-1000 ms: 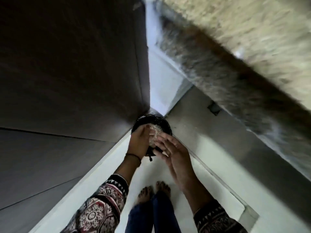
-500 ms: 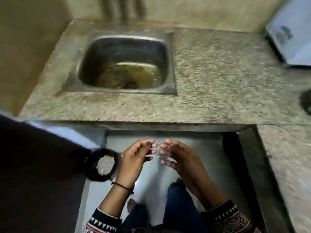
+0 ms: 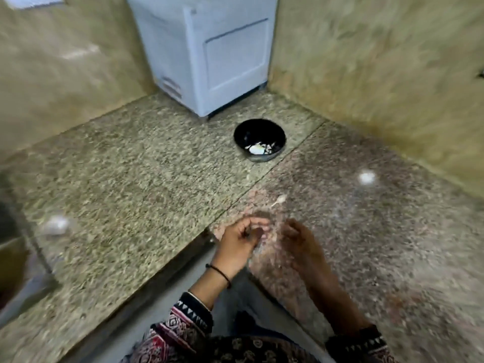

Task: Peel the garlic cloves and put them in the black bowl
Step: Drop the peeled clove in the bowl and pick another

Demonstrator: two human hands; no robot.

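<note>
The black bowl (image 3: 259, 140) stands on the granite counter (image 3: 146, 179) near the back corner, with a few pale peeled pieces inside. A small pale scrap of garlic skin (image 3: 280, 199) lies on the counter between the bowl and my hands. My left hand (image 3: 239, 243) hovers over the counter's inner corner edge with its fingers loosely curled, and I see nothing in it. My right hand (image 3: 301, 241) is beside it, smeared by motion, its fingers hanging loosely with nothing visible in them. Both hands are well short of the bowl.
A white appliance (image 3: 209, 53) stands in the back corner just behind the bowl. Tiled walls close in the counter on the left and right. A blurred white patch (image 3: 55, 226) shows on the left counter. A steel sink edge (image 3: 15, 258) is at far left.
The view swung from a dark bin on the floor, past the sink, to the counter corner with the black bowl. My hands left the bin and now hover at the counter edge.
</note>
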